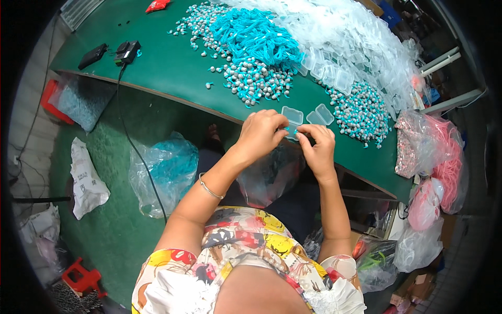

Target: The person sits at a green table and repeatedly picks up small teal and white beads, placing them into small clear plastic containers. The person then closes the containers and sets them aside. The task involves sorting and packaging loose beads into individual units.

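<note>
My left hand (263, 133) is closed in a pinch at the table's front edge, with a bit of teal showing at its fingertips. Facing it, my right hand (319, 148) pinches another small teal piece (296, 132); the fingers mostly cover both. Just beyond the hands lies an opened clear plastic case (292, 115), partly hidden by them. A second clear case (320, 115) lies open to its right. Small grey-and-teal plug-like pieces form one heap (256, 81) ahead of my left hand and another heap (361, 111) to the right.
Teal cords (256, 36) are piled behind the left heap, beside a large mound of clear cases (350, 39). A black device with a cable (125, 52) sits on the green table (172, 68). Bags of pink cord (444, 162) hang right; a teal-filled bag (170, 170) stands below.
</note>
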`<move>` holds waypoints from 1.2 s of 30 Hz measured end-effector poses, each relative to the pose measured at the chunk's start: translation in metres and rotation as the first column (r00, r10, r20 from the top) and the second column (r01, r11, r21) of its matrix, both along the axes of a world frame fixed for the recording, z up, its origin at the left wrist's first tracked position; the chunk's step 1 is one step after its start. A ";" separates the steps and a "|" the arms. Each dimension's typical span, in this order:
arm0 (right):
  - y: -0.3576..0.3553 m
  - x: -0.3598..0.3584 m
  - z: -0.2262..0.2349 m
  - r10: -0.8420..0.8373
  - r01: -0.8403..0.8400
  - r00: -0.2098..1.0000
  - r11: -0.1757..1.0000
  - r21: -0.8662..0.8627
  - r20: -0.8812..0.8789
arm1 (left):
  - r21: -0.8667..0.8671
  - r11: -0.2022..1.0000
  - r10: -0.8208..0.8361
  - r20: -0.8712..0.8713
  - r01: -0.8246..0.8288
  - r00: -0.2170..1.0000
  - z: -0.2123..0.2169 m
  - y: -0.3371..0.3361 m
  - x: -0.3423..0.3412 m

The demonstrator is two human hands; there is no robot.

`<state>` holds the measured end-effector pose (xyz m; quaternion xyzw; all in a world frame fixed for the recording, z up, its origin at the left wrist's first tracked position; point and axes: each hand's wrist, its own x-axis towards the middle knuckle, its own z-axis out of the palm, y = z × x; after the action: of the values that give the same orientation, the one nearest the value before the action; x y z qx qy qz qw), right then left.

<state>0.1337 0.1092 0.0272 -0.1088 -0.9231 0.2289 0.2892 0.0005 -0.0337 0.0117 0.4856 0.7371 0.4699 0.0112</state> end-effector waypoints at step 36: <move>0.070 -0.164 -0.003 -0.316 0.290 0.924 0.946 0.145 0.213 | -0.124 0.991 -0.067 -0.110 0.053 0.992 -0.003 0.000 -0.009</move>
<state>-0.0305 0.1793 0.0246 -0.2605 -0.9339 0.1155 0.2161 -0.0086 -0.0336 0.0083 0.5318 0.7487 0.3956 0.0126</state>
